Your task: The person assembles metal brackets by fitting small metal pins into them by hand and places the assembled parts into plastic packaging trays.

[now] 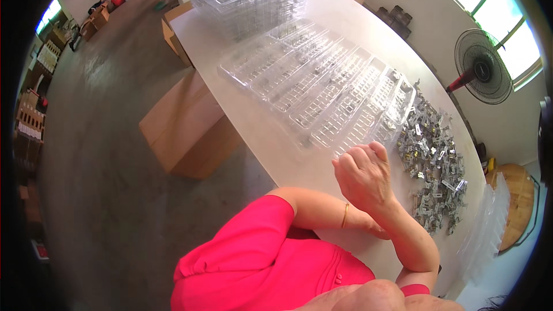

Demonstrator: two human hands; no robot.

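Observation:
My right hand (363, 173) is raised over the near end of a clear plastic tray (299, 109). Its fingers are curled closed, and whatever they may hold is hidden. Behind my right forearm, my left hand (377, 230) is mostly covered, so its fingers do not show; a gold bangle circles that wrist. Rows of small metal pieces lie in the tray's long compartments. To the right of the tray spreads a loose heap of small silvery metal parts (432, 164), some with yellowish bits.
A tall stack of clear trays (247, 0) stands at the table's (259, 150) far end. Cardboard boxes (190, 126) sit on the floor left of the table. A black fan (483, 66) is at the right, above a round wooden board (515, 204) and clear plastic sheets (487, 224).

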